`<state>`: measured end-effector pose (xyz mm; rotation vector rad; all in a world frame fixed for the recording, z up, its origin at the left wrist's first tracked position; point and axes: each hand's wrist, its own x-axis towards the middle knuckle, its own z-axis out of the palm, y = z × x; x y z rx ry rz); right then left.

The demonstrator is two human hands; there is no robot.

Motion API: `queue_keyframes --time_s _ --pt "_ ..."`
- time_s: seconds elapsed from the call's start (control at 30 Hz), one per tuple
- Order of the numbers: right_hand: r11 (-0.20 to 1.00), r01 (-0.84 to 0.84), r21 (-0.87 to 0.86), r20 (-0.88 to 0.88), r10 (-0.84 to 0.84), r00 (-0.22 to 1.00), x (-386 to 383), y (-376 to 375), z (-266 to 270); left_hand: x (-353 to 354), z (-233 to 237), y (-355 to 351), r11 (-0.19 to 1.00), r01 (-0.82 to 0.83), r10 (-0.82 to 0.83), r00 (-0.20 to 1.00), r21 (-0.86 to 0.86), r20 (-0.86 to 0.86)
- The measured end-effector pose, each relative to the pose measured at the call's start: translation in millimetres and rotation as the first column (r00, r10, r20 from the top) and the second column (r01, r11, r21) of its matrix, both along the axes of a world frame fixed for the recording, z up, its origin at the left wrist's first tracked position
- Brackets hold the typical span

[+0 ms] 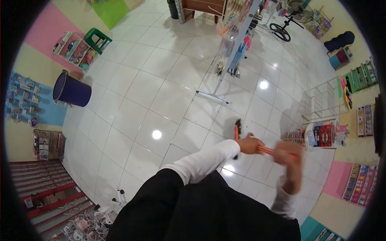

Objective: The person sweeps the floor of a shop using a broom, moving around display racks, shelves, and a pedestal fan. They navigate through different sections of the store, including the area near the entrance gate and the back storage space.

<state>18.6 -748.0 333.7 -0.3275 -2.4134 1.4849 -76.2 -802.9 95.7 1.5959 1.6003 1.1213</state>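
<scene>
Both of my hands grip the orange-red handle (265,150) of a broom. My left hand (250,145) is wrapped round it at the centre right, close to the broom head. My right hand (288,154), smeared by motion, is closed round the handle farther right. Just beyond my left hand, the orange broom head (237,131) with dark bristles is over the white tiled floor (161,96). Part of the broom is hidden behind my left hand and sleeve. A few small dark specks lie on the tiles near the bristles.
Ahead stands a white display rack (217,90) with hanging goods and feet on the floor. A purple bin (73,90) and green stool (97,40) are at the left. To the right are a wire rack (320,100) and wall shelves; a fan (299,12) stands far back.
</scene>
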Motion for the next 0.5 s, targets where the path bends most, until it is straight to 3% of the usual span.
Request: queue_keyframes --time_s 0.07,0.13,0.17,0.23,0.3,0.37,0.4,0.5 --pt "0.948 -0.313 -0.056 0.051 0.316 0.948 -52 -14 -36 -22 -62 -5 0.991 -0.119 0.117 0.993 0.065 0.029" --pt "0.865 -0.5 -0.05 0.129 0.502 0.855 -76 -22 -78 -49 -98 -29 0.971 -0.222 0.227 0.972 -0.085 0.063" --pt "0.838 -0.544 -0.04 0.114 0.544 0.831 -86 -26 -77 -60 -108 -40 0.934 -0.258 0.264 0.964 -0.246 -0.008" --pt "0.777 -0.629 -0.03 0.09 0.629 0.772 -102 -37 -68 -72 -78 -73 0.887 -0.457 0.461 0.886 -0.069 0.053" --pt "0.702 -0.704 -0.106 0.014 0.709 0.705 -113 -47 -68 -82 -76 -102 0.83 -0.538 0.546 0.838 -0.145 0.017" --pt "0.632 -0.757 -0.165 -0.069 0.758 0.648 -122 -60 -76 -88 -82 -142 0.788 -0.604 0.599 0.797 -0.117 -0.084" --pt "0.583 -0.789 -0.194 -0.082 0.791 0.606 -126 -68 -81 -93 -81 -164 0.779 -0.588 0.567 0.809 -0.219 -0.155" --pt "0.51 -0.822 -0.255 -0.162 0.815 0.556 -133 -100 -100 -97 -91 -226 0.714 -0.68 0.644 0.731 -0.166 -0.225"
